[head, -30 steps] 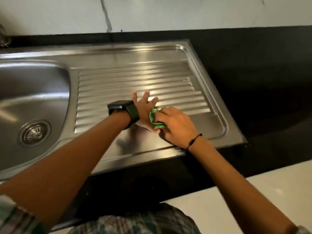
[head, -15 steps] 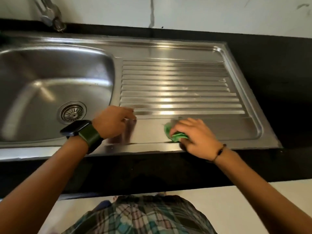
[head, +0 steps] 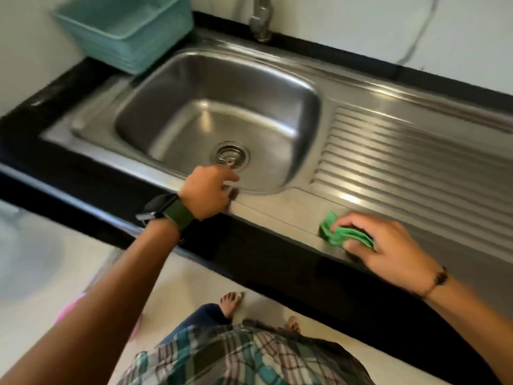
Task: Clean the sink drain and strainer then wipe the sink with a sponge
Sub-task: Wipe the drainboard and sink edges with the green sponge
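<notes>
A stainless steel sink (head: 194, 79) with a deep basin fills the middle of the head view. Its round drain strainer (head: 229, 155) sits in the basin floor. To the right lies the ribbed drainboard (head: 410, 162). My right hand (head: 388, 245) presses a green sponge (head: 337, 232) onto the flat front strip of the drainboard. My left hand (head: 208, 193), with a dark watch on the wrist, rests on the sink's front rim just below the strainer, fingers curled and holding nothing.
A teal plastic tub (head: 125, 29) stands on the black counter (head: 25, 134) at the back left. A metal tap (head: 261, 20) rises behind the basin. Below the counter edge are a pale floor and my bare feet (head: 231, 300).
The view has swung left, so the whole basin, tub and tap now show. My left hand slid left along the front rim. My right hand keeps the sponge on the drainboard's front strip.
</notes>
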A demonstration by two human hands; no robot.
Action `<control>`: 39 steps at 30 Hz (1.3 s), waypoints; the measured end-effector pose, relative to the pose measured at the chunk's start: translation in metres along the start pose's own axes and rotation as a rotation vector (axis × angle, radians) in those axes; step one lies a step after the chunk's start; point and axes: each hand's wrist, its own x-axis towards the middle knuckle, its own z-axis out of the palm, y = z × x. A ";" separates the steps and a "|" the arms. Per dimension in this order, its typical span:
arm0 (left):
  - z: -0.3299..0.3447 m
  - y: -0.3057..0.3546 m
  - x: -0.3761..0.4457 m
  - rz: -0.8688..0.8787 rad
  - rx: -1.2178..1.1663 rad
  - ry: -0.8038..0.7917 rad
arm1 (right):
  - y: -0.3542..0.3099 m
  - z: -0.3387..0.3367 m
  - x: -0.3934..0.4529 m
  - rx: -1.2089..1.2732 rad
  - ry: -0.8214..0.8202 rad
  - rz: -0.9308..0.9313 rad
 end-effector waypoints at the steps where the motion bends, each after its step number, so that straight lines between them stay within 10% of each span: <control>1: -0.001 -0.007 -0.003 -0.012 0.007 0.007 | -0.002 0.000 0.002 -0.006 -0.011 0.005; 12: -0.018 -0.045 -0.020 -0.199 -0.076 0.154 | -0.134 0.071 0.151 -0.023 0.163 -0.284; 21: -0.025 -0.068 -0.009 -0.348 -0.108 0.130 | -0.062 0.034 0.094 0.003 -0.024 -0.315; 39: -0.053 -0.118 0.000 -0.525 -0.047 0.200 | -0.185 0.076 0.239 0.070 -0.122 -0.602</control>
